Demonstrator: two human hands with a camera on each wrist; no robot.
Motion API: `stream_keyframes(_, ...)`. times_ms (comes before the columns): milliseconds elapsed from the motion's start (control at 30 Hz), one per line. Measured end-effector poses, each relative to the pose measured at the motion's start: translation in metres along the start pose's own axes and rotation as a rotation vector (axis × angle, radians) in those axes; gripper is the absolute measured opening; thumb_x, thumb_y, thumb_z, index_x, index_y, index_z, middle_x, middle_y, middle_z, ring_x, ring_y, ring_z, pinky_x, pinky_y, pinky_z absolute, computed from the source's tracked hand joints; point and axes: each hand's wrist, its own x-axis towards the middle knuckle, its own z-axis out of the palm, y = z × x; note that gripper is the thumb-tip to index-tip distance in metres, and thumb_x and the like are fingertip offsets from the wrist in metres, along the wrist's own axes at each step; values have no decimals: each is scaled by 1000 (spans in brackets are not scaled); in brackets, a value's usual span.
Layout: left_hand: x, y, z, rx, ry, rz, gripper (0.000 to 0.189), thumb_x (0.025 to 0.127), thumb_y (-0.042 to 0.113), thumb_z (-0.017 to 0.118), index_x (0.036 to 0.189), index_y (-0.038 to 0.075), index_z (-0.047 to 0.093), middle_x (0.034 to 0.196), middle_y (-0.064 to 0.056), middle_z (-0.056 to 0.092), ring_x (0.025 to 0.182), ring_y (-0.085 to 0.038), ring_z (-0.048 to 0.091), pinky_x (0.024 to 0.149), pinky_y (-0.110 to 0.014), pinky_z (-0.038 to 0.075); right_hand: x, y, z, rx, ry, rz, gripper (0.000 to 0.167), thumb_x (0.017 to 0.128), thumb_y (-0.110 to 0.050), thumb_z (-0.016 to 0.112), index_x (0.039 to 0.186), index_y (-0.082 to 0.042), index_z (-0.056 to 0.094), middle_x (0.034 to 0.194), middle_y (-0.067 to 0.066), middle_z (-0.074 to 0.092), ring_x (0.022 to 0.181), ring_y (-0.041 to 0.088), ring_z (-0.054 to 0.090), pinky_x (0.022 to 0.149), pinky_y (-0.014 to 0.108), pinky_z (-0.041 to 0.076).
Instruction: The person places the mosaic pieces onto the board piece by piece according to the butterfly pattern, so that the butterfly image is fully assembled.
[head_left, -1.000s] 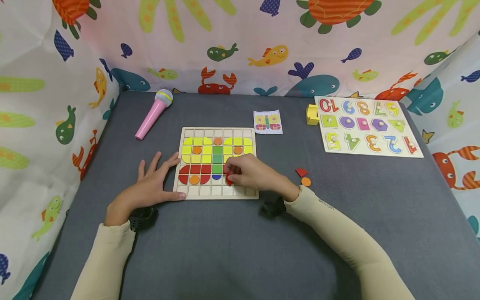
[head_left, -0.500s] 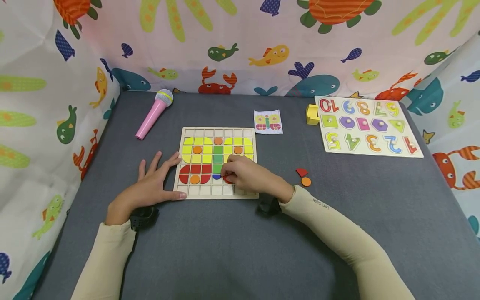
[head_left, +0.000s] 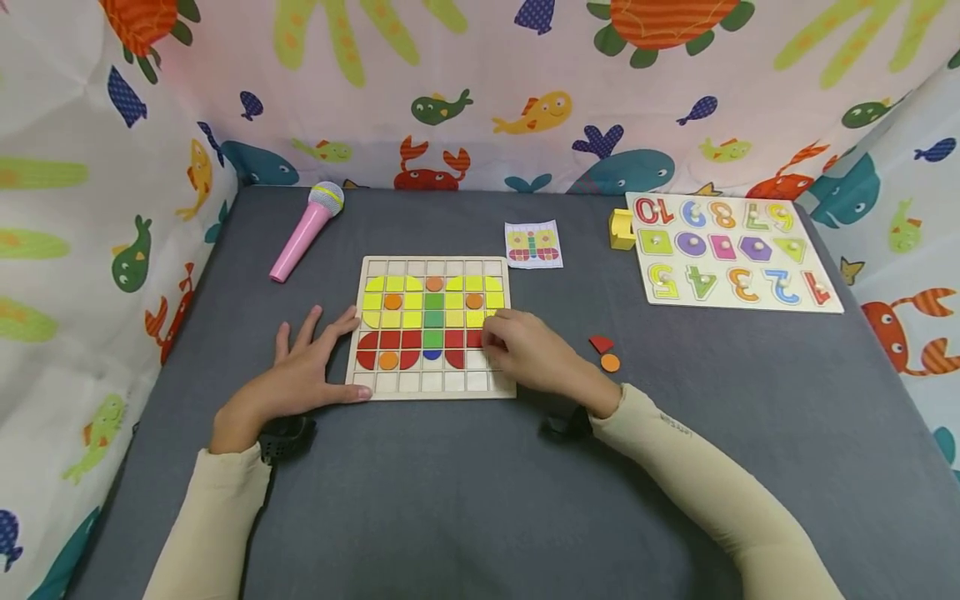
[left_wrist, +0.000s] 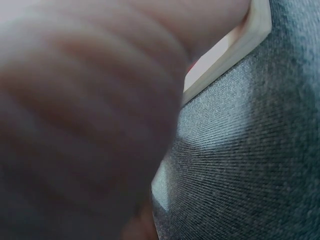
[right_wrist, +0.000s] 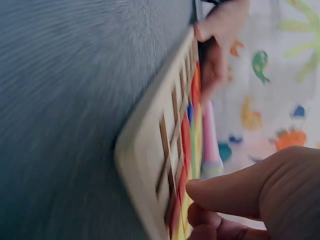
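The wooden grid board (head_left: pixel 433 383) carries flat yellow, green, red, orange and blue pieces. My left hand (head_left: pixel 288 375) spreads its fingers along the board's left side, its thumb resting on the near left corner. My right hand (head_left: pixel 532 350) is over the board's right edge with loosely bent fingers, and no piece shows between thumb and fingertips in the right wrist view. A rounded red piece (head_left: pixel 454 359) lies in the grid just left of it. Some cells at the right are hidden under this hand. On the cloth to its right lie a red piece (head_left: pixel 601 343) and an orange disc (head_left: pixel 610 363).
A printed pattern card (head_left: pixel 533 256) lies behind the board's right corner. Farther right are a yellow block (head_left: pixel 621 230) and a number-and-shape puzzle board (head_left: pixel 742 289). A pink toy microphone (head_left: pixel 302 242) lies at the back left. Fish-patterned cloth (head_left: pixel 337 108) surrounds the table.
My right hand has let go of the rounded red piece, which now lies in the grid, and has shifted right to the board's edge. My left hand stays in place.
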Motion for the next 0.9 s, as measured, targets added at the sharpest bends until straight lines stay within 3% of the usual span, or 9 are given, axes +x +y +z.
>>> stream_keyframes(233,2,1,2,8,-5,-13,123,83,62,85,173,17,15,180,-11,2,160,-43,-20,116,-69,-24,-59,33,-41,-34,91,103,7,94,3,78,98,-1,74,87,6,64,77,20,58,69,40,51)
stream_keyframes(433,2,-5,2,17,-9,-17,125,82,65,85,173,18,13,180,-14,1,160,-43,-21,115,-69,-25,-101,53,-60,-33,38,215,13,95,0,79,108,1,74,97,9,64,83,22,59,72,43,51)
stream_keyframes(700,3,-3,2,10,0,-12,124,83,64,84,173,19,13,179,-15,0,160,-43,-21,116,-69,-24,-113,62,-59,-40,4,288,15,93,2,79,99,0,65,94,10,60,81,24,55,71,43,49)
stream_keyframes(900,3,-1,2,19,1,-16,124,83,63,85,173,17,14,179,-16,1,160,-43,-20,116,-68,-25,-103,53,-52,44,57,238,20,94,3,80,95,-7,63,82,-1,61,72,15,55,64,36,48)
